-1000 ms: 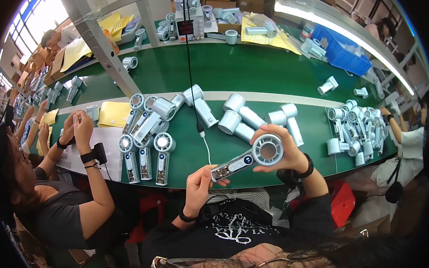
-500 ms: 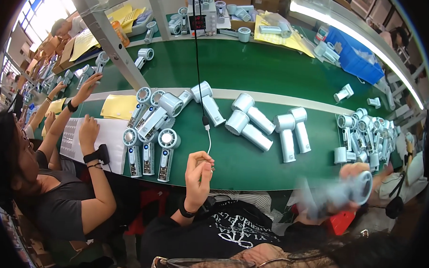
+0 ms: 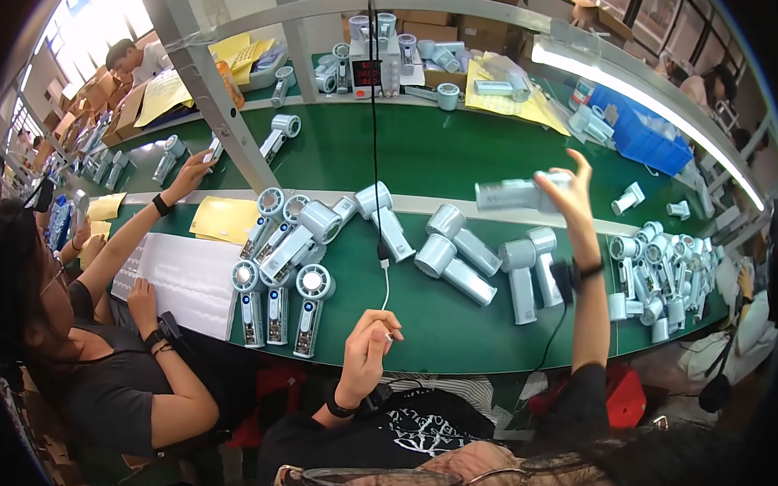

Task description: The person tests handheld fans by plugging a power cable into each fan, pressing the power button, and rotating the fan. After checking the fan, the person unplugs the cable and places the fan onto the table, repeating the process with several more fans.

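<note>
My left hand (image 3: 366, 360) is closed on the end of a white charging cable (image 3: 386, 286), low at the front edge of the green bench. My right hand (image 3: 571, 197) reaches out over the far strip with a light-blue handheld fan (image 3: 511, 194) at its fingers, the handle pointing left; slight blur softens it. Between my hands lie more such fans, a pair (image 3: 447, 256) in the middle and another pair (image 3: 519, 279) below my right hand. Left of the cable, several fans with uncovered handles (image 3: 308, 313) lie in a cluster.
A black cord (image 3: 376, 129) hangs down to the white cable. At right is a pile of fans (image 3: 657, 263); beyond it, a blue bin (image 3: 642, 124). A metal post (image 3: 213, 105) stands left. A co-worker's arm (image 3: 129, 223) reaches across beside a white foam sheet (image 3: 183, 277).
My right hand has swung from the lower right up to the far strip, carrying the fan. My left hand still holds the cable. The co-worker's raised arm has lowered.
</note>
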The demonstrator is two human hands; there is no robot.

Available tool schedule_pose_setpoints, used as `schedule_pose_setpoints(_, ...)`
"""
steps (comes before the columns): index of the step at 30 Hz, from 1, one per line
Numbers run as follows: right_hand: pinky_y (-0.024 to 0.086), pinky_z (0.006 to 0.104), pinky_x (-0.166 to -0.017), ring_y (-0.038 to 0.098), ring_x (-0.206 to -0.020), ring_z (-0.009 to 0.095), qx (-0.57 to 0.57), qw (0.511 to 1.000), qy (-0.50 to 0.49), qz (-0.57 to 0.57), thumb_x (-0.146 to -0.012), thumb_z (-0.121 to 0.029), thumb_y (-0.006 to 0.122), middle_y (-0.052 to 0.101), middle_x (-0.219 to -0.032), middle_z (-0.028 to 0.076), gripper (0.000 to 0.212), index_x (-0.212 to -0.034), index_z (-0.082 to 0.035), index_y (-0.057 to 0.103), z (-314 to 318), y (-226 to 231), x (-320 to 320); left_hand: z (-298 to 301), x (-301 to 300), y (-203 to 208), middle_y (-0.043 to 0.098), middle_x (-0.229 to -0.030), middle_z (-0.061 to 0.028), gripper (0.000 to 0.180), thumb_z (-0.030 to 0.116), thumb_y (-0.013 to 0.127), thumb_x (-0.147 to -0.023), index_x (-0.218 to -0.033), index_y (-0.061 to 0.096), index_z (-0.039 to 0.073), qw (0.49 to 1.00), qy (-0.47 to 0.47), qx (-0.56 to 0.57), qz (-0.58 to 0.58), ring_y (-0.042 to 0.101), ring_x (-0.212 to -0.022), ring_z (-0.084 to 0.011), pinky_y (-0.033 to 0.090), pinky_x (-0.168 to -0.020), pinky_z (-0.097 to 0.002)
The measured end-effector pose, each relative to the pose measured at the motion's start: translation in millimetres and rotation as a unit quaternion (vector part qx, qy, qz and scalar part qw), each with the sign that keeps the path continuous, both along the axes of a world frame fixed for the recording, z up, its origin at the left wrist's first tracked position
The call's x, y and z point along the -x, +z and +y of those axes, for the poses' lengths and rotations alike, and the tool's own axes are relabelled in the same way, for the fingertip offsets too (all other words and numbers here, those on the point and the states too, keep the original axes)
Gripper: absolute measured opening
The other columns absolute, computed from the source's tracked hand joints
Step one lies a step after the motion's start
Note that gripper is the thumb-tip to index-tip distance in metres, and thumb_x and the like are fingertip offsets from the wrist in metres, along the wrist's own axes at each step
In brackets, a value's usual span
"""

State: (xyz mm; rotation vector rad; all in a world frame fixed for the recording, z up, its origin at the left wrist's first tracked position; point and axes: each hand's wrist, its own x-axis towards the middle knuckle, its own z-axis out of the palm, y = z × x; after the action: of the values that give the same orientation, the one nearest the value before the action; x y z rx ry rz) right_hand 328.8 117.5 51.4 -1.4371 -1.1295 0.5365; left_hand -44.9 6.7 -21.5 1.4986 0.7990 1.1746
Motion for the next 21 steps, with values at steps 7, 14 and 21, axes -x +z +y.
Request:
schedule_pose_setpoints(7,0.048,0.0381,-0.084,0.062,-0.091,0.03,0.177,0.965,-0.148,-0.127,-0.068,-0.04,0.081,0.058,-0.109,0.019,0.084,-0.127,-0.002,0.035,150.3,-120.0,-95.8,-6.2,22.2,22.3,0.058,-0.084,-0.0143,0.033,0.02,0.038,-0.1,-0.076,0.051,0.001,0.978,-0.118,-0.075,-0.154,0.054,-0.06,-0.0185,0.041,-0.057,-0.0312)
schedule_pose_setpoints(14,0.036,0.0509,-0.096,0.046,-0.117,0.038,0.11,0.835,-0.046,-0.537,-0.076,-0.042,0.07,0.056,-0.116,0.017,0.062,-0.122,-0.006,0.05,155.9,-88.2,8.7,-9.3,45.8,11.5,0.062,-0.085,-0.0173,0.029,0.017,0.039,-0.099,-0.076,0.049,0.003,0.881,-0.284,-0.086,-0.369,0.056,-0.074,-0.0267,0.044,-0.067,-0.0384)
schedule_pose_setpoints(21,0.037,0.0467,-0.093,0.05,-0.104,0.037,0.051,0.735,0.242,-0.632,-0.079,-0.055,0.063,0.061,-0.096,0.02,0.055,-0.081,0.0,0.07,116.0,-85.8,142.9,-5.6,35.0,16.0,0.063,-0.073,-0.0167,0.034,0.019,0.042,-0.099,-0.069,0.05,0.003,0.909,-0.28,-0.102,-0.292,0.057,-0.058,-0.0238,0.044,-0.056,-0.0359)
